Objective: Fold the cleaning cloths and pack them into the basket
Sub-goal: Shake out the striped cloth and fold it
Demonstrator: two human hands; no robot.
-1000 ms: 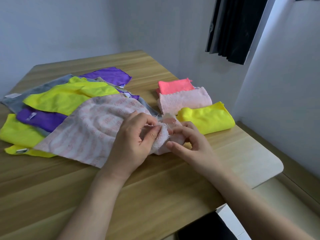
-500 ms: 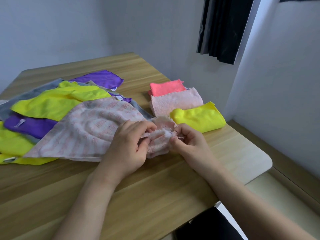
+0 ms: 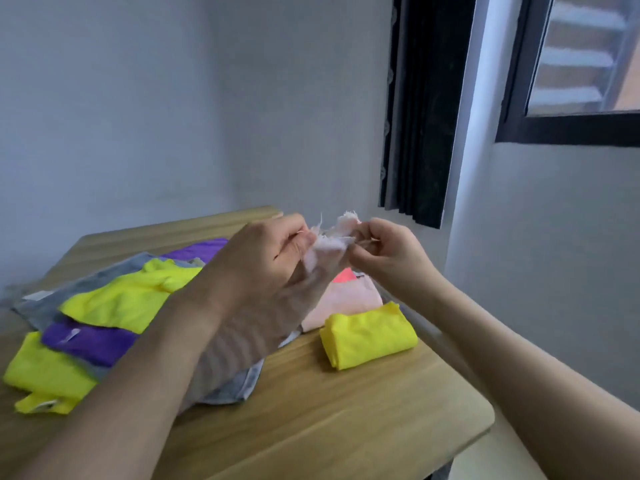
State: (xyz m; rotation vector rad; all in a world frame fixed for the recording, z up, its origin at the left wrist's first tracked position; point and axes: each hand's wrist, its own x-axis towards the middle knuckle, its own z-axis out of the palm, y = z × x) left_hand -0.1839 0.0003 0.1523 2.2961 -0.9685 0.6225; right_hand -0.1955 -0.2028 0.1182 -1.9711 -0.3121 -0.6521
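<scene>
Head view: three folded cloths (image 3: 370, 337) at centre right on surface (image 3: 346, 410); unfolded pile (image 3: 104, 317) at left. Basket not visible, nothing packed. Judged early: most folding and all packing left. Pink striped cloth (image 3: 242, 337) lifted at frame centre, lower part draped down to pile. Left hand (image 3: 266, 261) and right hand (image 3: 388, 251) both pinching frayed top edge, fingers curled close.

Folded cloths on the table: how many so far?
3, in a row at the table's right side: yellow cloth nearest, pale pink cloth behind it, coral cloth farthest, mostly hidden by the hands. More may be hidden behind them.
</scene>
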